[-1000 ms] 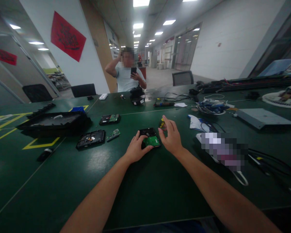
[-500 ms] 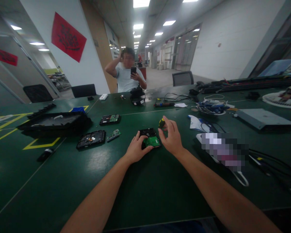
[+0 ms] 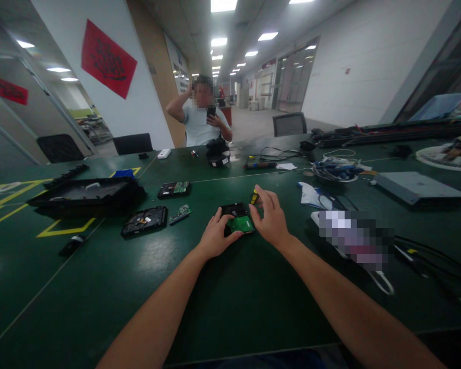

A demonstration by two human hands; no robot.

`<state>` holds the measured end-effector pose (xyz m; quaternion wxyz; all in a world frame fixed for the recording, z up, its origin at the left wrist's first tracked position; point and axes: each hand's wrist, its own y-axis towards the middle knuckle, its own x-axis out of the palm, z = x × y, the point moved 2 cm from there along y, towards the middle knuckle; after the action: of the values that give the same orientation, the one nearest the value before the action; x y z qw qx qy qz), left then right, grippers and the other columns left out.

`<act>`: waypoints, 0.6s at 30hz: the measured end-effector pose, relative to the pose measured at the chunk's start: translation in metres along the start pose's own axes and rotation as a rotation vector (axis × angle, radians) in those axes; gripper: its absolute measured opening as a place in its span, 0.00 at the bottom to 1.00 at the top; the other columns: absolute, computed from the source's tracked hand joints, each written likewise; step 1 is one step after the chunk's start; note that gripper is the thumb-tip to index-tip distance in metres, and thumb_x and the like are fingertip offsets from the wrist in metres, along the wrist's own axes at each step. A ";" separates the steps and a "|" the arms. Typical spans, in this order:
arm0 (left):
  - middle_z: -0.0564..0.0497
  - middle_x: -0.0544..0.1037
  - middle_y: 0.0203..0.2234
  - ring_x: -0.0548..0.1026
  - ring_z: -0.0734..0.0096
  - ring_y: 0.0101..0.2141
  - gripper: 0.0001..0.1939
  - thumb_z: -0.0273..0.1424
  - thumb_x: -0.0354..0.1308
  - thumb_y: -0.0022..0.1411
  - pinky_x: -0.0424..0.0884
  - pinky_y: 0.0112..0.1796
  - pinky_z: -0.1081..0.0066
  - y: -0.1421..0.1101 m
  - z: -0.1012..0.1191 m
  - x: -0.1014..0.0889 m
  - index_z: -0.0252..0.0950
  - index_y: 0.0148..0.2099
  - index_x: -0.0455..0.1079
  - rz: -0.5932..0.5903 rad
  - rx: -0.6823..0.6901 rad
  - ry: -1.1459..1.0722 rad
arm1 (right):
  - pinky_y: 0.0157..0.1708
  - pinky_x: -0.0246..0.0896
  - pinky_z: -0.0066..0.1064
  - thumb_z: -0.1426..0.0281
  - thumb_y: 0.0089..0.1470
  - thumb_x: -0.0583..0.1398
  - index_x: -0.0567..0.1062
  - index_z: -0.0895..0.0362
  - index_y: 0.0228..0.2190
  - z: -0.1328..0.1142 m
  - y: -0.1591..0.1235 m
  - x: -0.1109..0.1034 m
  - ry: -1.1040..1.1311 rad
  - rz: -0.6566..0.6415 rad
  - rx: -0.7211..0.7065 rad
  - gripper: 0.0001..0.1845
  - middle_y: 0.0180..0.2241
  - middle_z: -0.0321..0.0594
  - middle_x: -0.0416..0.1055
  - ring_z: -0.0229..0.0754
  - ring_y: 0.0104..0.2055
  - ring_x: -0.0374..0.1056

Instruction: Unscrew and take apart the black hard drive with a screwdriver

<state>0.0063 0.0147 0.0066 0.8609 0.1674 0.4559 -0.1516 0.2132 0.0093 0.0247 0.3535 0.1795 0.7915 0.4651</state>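
Note:
A black hard drive (image 3: 234, 210) with a green circuit board (image 3: 241, 224) on top lies on the dark green table (image 3: 146, 277) in front of me. My left hand (image 3: 215, 237) rests against the drive's left edge, fingers curled onto it. My right hand (image 3: 271, 218) is at the drive's right side, pinched around a small screwdriver with a yellow and black handle (image 3: 254, 197) that stands tilted over the drive's far right corner.
To the left lie two more hard drives (image 3: 144, 220) (image 3: 174, 188), a loose green board (image 3: 180, 212) and a black tray (image 3: 86, 192). Cables (image 3: 336, 169) and a grey box (image 3: 418, 187) sit to the right. A person (image 3: 202, 115) sits across the table with a phone.
My right hand with the screwdriver has shifted slightly down and left, closer to the drive. The left hand has stayed in place.

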 end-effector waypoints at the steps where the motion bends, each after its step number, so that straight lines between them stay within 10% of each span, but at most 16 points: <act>1: 0.34 0.58 0.73 0.50 0.47 0.75 0.28 0.46 0.64 0.66 0.58 0.68 0.47 0.000 0.000 0.000 0.39 0.63 0.68 0.000 0.000 -0.001 | 0.47 0.78 0.47 0.68 0.68 0.56 0.57 0.51 0.70 0.001 0.000 0.000 -0.002 0.006 0.004 0.33 0.53 0.52 0.68 0.52 0.51 0.72; 18: 0.35 0.56 0.74 0.48 0.46 0.75 0.29 0.48 0.64 0.66 0.57 0.68 0.47 0.000 -0.003 0.001 0.40 0.63 0.68 -0.012 -0.015 -0.019 | 0.46 0.78 0.45 0.69 0.69 0.54 0.52 0.48 0.73 0.000 0.000 -0.001 0.003 -0.003 0.024 0.35 0.56 0.51 0.67 0.49 0.48 0.73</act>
<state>0.0046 0.0161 0.0041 0.8655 0.1567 0.4498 -0.1548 0.2137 0.0089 0.0249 0.3508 0.1817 0.7978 0.4553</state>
